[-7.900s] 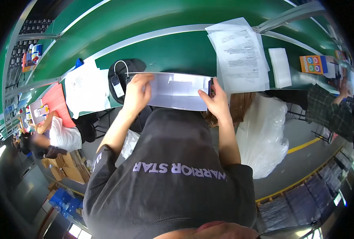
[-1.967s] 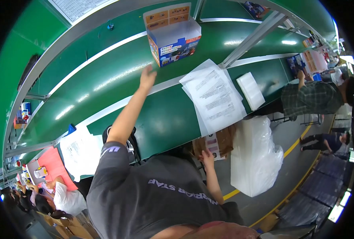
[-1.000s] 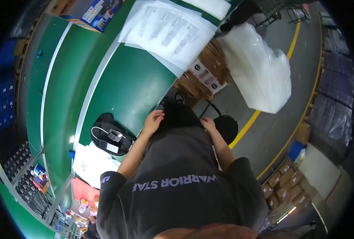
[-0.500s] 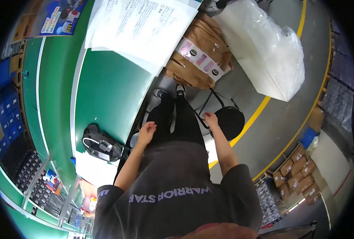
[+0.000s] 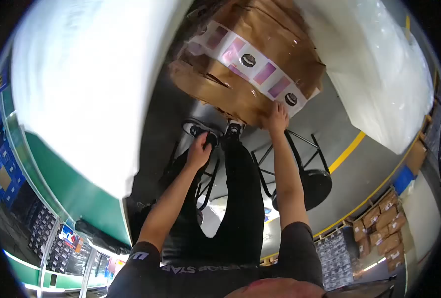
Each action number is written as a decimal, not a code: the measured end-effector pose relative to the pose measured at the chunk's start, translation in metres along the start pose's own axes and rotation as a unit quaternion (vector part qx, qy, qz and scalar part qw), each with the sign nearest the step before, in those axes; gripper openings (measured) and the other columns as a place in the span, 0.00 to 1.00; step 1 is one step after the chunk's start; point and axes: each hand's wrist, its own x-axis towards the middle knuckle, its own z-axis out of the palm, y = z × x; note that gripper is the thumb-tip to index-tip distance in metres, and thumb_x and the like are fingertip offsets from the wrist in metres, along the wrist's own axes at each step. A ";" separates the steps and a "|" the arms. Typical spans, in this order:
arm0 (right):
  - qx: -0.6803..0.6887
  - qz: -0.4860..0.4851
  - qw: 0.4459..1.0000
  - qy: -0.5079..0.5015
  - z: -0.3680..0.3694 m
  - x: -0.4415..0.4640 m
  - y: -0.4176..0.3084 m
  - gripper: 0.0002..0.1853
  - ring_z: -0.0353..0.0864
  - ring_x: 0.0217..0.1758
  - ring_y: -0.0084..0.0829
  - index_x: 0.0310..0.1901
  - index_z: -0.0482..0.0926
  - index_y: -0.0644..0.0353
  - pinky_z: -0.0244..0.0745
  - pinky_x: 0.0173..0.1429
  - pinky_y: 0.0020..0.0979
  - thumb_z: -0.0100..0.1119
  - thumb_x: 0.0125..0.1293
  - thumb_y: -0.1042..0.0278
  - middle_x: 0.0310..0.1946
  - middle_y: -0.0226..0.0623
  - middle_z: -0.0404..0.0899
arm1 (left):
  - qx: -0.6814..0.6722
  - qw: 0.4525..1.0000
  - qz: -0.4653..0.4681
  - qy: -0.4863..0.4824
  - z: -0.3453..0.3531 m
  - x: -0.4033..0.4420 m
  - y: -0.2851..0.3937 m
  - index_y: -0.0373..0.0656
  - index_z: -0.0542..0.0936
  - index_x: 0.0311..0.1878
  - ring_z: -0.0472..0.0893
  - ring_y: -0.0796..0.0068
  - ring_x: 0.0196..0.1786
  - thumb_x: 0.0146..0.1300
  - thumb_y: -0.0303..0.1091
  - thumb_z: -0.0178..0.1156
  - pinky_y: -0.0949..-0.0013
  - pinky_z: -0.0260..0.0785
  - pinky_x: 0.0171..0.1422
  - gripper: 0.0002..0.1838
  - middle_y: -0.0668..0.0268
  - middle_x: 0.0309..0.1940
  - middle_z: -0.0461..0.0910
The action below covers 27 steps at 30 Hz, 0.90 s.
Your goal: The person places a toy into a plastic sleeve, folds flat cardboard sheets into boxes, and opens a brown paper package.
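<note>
A large brown paper package lies on the floor in front of my feet, with its paper creased. Across it runs a strip of pink and white printed labels with round black marks. My right hand is at the near right edge of the package, fingers closed on the paper there. Lower and to the left, my left hand hangs above my shoe, apart from the package. Its fingers are loosely bent, and nothing shows in them.
White paper sheets loom at left over the green table. A big white plastic-wrapped bundle stands at right. A black round stool is beside my right arm. Brown packages are stacked at far right.
I have bent forward, so the package and the sheets look nearer. My right hand has reached forward to the package edge. My left hand has moved forward too.
</note>
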 end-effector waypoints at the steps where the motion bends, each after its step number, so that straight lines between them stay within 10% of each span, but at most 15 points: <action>1: 0.001 0.002 1.000 -0.005 0.020 0.005 0.001 0.44 0.71 0.55 0.53 0.66 0.62 0.58 0.67 0.59 0.47 0.69 0.47 0.55 0.54 0.53 0.71 | 0.015 1.000 0.012 0.007 0.012 0.030 0.000 0.36 0.68 0.62 0.76 0.57 0.59 0.62 0.29 0.58 0.62 0.69 0.60 0.25 0.48 0.57 0.74; 5: 0.170 0.000 0.978 -0.119 0.058 0.023 -0.005 0.48 0.73 0.55 0.52 0.68 0.58 0.60 0.69 0.55 0.49 0.69 0.45 0.51 0.52 0.54 0.74 | 0.069 0.997 0.026 -0.034 0.053 0.149 0.049 0.36 0.59 0.69 0.68 0.49 0.65 0.61 0.37 0.59 0.58 0.62 0.67 0.35 0.44 0.63 0.66; 11: 0.467 0.099 0.867 -0.147 0.055 0.001 -0.009 0.26 0.81 0.48 0.45 0.59 0.71 0.63 0.74 0.50 0.38 0.60 0.58 0.69 0.46 0.54 0.80 | 0.019 0.999 -0.008 0.027 0.085 0.221 0.044 0.33 0.57 0.69 0.65 0.46 0.66 0.55 0.41 0.61 0.51 0.56 0.69 0.42 0.45 0.63 0.66; 14: 0.445 0.139 0.865 -0.188 0.029 0.011 -0.004 0.14 0.83 0.42 0.37 0.46 0.80 0.66 0.75 0.45 0.35 0.58 0.60 0.71 0.38 0.47 0.83 | 0.538 0.817 0.195 0.064 0.081 0.211 0.038 0.39 0.72 0.59 0.59 0.51 0.70 0.52 0.45 0.62 0.42 0.46 0.72 0.32 0.53 0.62 0.68; 18: 0.458 0.143 0.866 -0.137 0.029 0.046 0.043 0.10 0.73 0.25 0.29 0.41 0.83 0.61 0.70 0.32 0.29 0.59 0.59 0.67 0.24 0.30 0.76 | 0.565 0.794 0.205 -0.089 0.067 0.226 0.039 0.40 0.76 0.54 0.66 0.55 0.66 0.59 0.49 0.55 0.44 0.46 0.73 0.25 0.56 0.55 0.74; 20: 0.708 0.420 0.546 -0.153 -0.091 0.086 0.001 0.11 0.74 0.29 0.28 0.42 0.82 0.59 0.71 0.35 0.29 0.58 0.60 0.65 0.30 0.31 0.78 | 0.540 0.812 0.150 -0.163 0.063 0.244 0.036 0.42 0.80 0.49 0.74 0.58 0.59 0.61 0.50 0.53 0.51 0.54 0.71 0.22 0.58 0.49 0.79; 21: 0.731 0.387 0.554 -0.092 -0.114 0.095 -0.003 0.12 0.76 0.35 0.29 0.44 0.79 0.59 0.73 0.39 0.30 0.57 0.61 0.64 0.35 0.33 0.78 | 0.487 0.851 0.188 -0.054 0.068 0.251 0.008 0.43 0.81 0.43 0.79 0.58 0.51 0.61 0.48 0.53 0.55 0.66 0.62 0.19 0.58 0.43 0.82; 25: 0.855 0.247 0.453 -0.054 -0.146 0.111 0.039 0.14 0.78 0.38 0.33 0.49 0.76 0.59 0.75 0.42 0.33 0.54 0.65 0.63 0.37 0.34 0.78 | 0.471 0.865 0.113 -0.133 0.041 0.250 0.039 0.46 0.80 0.44 0.81 0.52 0.46 0.59 0.43 0.53 0.51 0.74 0.51 0.16 0.56 0.43 0.82; 27: 0.828 0.228 0.510 -0.053 -0.160 0.110 0.041 0.14 0.78 0.38 0.33 0.50 0.75 0.61 0.76 0.42 0.33 0.53 0.65 0.64 0.36 0.35 0.78 | 0.460 0.876 0.089 -0.113 0.048 0.248 0.037 0.46 0.80 0.44 0.81 0.50 0.44 0.59 0.43 0.54 0.51 0.74 0.50 0.15 0.55 0.42 0.82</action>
